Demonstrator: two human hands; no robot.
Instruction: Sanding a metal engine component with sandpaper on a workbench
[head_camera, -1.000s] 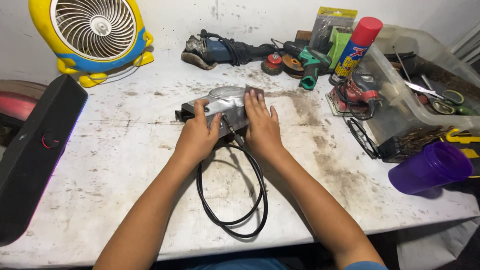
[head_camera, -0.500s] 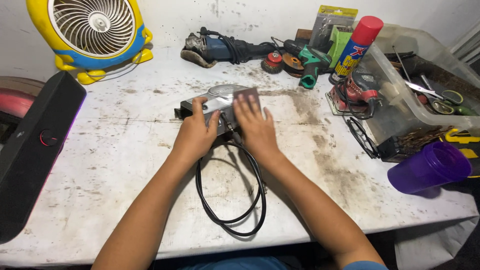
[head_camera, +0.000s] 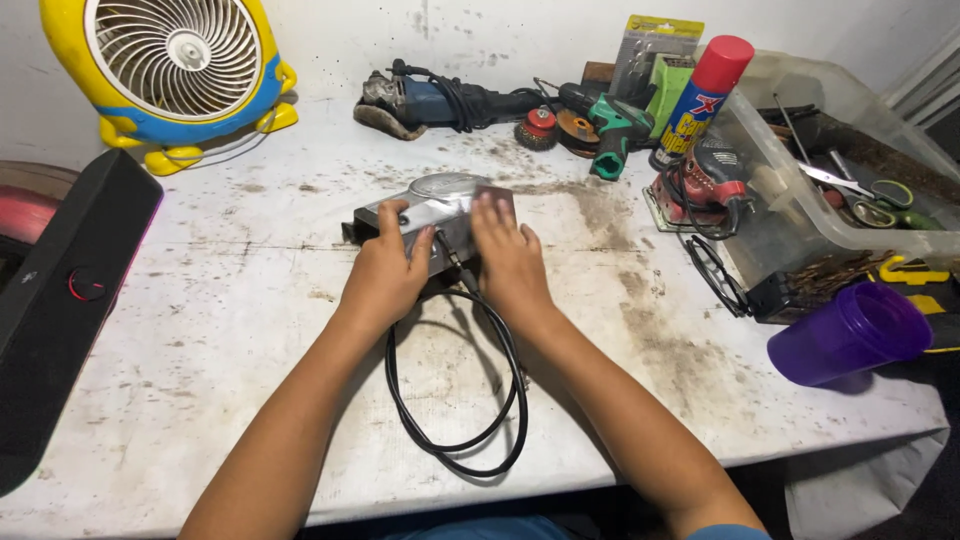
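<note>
Both hands are down on a grey metal power tool sitting mid-table on the grubby white workbench. The left hand is wrapped over its near side, fingers curled on top, and the right hand lies flat with fingers stretched over the tool's right end. Its black cord loops toward the person between the forearms. Yellow fan back left, purple cup at right, clear bin of tools beside it.
</note>
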